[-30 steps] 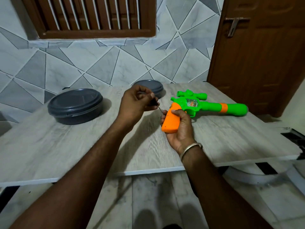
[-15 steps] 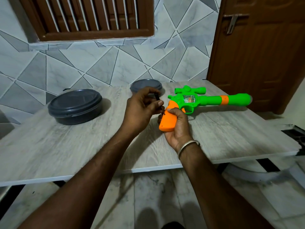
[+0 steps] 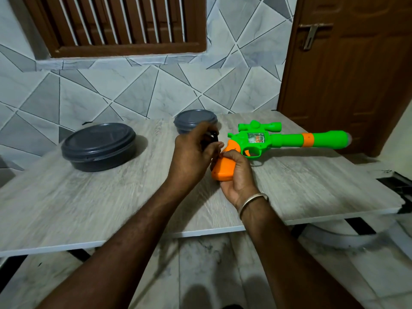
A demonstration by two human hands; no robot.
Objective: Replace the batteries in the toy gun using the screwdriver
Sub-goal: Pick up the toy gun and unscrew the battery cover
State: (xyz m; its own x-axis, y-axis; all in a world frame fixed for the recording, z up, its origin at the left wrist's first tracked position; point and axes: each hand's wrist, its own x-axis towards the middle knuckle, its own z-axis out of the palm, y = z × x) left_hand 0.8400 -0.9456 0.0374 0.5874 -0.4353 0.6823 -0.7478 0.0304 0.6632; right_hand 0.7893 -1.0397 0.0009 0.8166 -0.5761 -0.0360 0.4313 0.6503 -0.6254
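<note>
A green toy gun (image 3: 283, 139) with an orange grip and an orange band on its barrel lies on the wooden table (image 3: 89, 206), barrel pointing right. My right hand (image 3: 237, 175) grips the orange handle from below. My left hand (image 3: 192, 155) pinches a small black-handled screwdriver (image 3: 213, 136) right at the top of the handle. Its tip is hidden between my fingers and the grip. No batteries are in sight.
A large dark round lidded container (image 3: 99, 148) stands at the back left of the table. A smaller one (image 3: 194, 119) sits behind my left hand by the tiled wall. A brown door (image 3: 347, 70) is at the right. The table's front edge lies near my forearms.
My left hand has closed in on the gun's handle with the screwdriver, whose shaft is now hidden. The gun has shifted slightly as my right hand keeps hold.
</note>
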